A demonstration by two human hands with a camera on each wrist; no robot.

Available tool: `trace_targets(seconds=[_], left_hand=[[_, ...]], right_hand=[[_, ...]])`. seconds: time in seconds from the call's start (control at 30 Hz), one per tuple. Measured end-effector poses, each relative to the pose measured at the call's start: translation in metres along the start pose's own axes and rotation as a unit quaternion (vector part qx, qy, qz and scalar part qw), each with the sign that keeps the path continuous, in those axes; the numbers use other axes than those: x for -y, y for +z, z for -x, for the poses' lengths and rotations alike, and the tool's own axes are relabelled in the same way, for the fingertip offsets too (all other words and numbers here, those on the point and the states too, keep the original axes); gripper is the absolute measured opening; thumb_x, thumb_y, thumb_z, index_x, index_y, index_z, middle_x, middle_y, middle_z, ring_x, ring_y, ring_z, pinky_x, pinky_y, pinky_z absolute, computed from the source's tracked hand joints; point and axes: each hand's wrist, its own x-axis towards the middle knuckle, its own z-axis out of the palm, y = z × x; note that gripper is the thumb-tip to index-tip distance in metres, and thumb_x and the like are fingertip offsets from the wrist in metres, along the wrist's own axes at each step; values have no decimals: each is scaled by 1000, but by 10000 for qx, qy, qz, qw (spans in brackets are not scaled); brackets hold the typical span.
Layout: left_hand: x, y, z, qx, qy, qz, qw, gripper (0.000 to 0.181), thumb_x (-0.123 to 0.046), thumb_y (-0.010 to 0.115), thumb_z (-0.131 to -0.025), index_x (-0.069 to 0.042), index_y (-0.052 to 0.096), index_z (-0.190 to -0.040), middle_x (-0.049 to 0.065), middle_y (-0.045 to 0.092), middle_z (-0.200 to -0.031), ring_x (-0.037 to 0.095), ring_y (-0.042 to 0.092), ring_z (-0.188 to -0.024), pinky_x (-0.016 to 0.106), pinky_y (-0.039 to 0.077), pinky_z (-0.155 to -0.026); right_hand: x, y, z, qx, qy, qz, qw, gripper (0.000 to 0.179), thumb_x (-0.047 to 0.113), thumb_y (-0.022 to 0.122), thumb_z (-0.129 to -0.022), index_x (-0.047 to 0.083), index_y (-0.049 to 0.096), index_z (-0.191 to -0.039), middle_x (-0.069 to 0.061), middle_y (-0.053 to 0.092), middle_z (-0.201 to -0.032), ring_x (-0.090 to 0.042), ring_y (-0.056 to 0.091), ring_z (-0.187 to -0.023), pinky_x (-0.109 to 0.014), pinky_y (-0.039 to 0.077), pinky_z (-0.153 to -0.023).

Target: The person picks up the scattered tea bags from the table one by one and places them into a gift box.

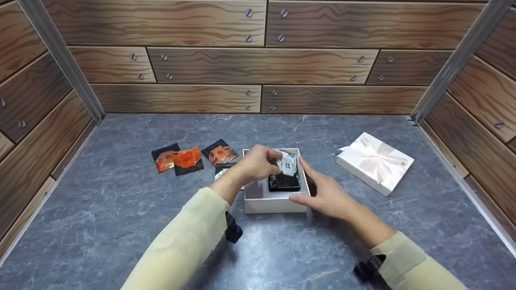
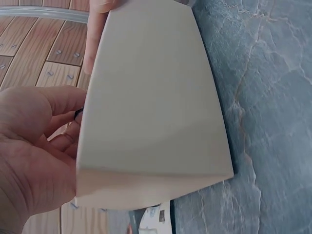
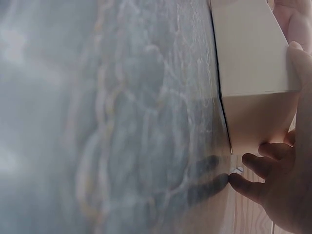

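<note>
An open white box (image 1: 276, 205) sits mid-table, with small packets inside. My left hand (image 1: 258, 163) reaches in over its left side, thumb and forefinger pinching the left edge of a pale packet (image 1: 287, 166) with a window print. Beneath that lies a black packet (image 1: 284, 185). In the left wrist view the box wall (image 2: 151, 97) hides the fingertips of the left hand (image 2: 34, 141). My right hand (image 1: 328, 195) holds the near right corner, thumb at the near rim and fingers along the right wall. Its lower fingers (image 3: 251, 187) spread below the box in the right wrist view.
Left of the box lie black-and-orange packets (image 1: 221, 154) and a bright orange piece (image 1: 187, 157). Another pale packet (image 1: 219, 172) lies partly behind the left hand. At right rests a white lid (image 1: 375, 159) with a ribbon bow. Wood-patterned walls (image 1: 258, 66) enclose the table.
</note>
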Motion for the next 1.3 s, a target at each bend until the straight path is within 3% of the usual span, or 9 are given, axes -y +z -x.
trace_targets(seconds=[0.23,0.37,0.5,0.6,0.73,0.9,1.13,1.3], left_hand=[[-1,0,-3,61,-182,-458,9988,40,3,76,-88,2,75,-128,10,74,-98,15,59,-85,29,53,-83],[-1,0,-4,138,-115,-667,9976,28,5,75,-86,2,78,-113,1,62,-79,14,53,-74,24,45,-68],[-1,2,-4,155,-121,-951,9953,19,5,74,-84,1,78,-102,-2,58,-74,15,50,-71,25,41,-66],[-2,3,-4,135,-271,-1099,9935,24,5,75,-83,0,79,-106,2,65,-80,17,54,-76,29,47,-72],[-5,4,-4,179,-510,-1026,9932,43,5,76,-83,-1,76,-125,14,76,-103,23,64,-91,36,55,-89],[-8,-1,-1,316,-572,-1207,9905,54,0,79,-85,-2,70,-138,18,72,-130,29,67,-115,40,53,-104],[-18,-17,5,475,-554,-1515,9858,56,-9,80,-91,-7,66,-145,14,68,-140,30,63,-130,42,49,-111],[-22,-35,15,342,-519,-1121,9917,55,-11,77,-97,-9,62,-149,17,70,-135,29,67,-121,41,56,-101]], right_hand=[[0,0,-1,-23,-41,-1,10000,112,62,79,-88,16,19,-171,-31,48,-156,-48,52,-138,-64,40,-114],[0,0,-1,-30,-27,-4,10000,111,62,79,-89,16,20,-171,-30,48,-156,-48,51,-139,-64,39,-115],[0,0,0,-40,-49,-16,10000,110,61,78,-89,16,20,-171,-29,49,-155,-46,51,-139,-63,40,-115],[0,0,0,-69,-134,-45,9999,108,59,78,-91,13,22,-171,-28,50,-156,-45,51,-140,-61,40,-116],[-1,1,0,-72,-164,-84,9998,107,57,78,-91,12,22,-170,-28,48,-157,-44,49,-142,-60,38,-117],[-1,1,-1,-54,-148,-74,9998,107,58,78,-91,13,22,-171,-28,48,-157,-44,49,-142,-60,38,-117],[-1,1,-1,-66,-117,-40,9999,107,59,78,-91,15,21,-171,-29,49,-156,-46,51,-140,-62,39,-116],[-2,0,-1,-78,-69,-19,9999,109,60,78,-90,16,21,-171,-29,47,-157,-46,50,-141,-62,38,-116]])
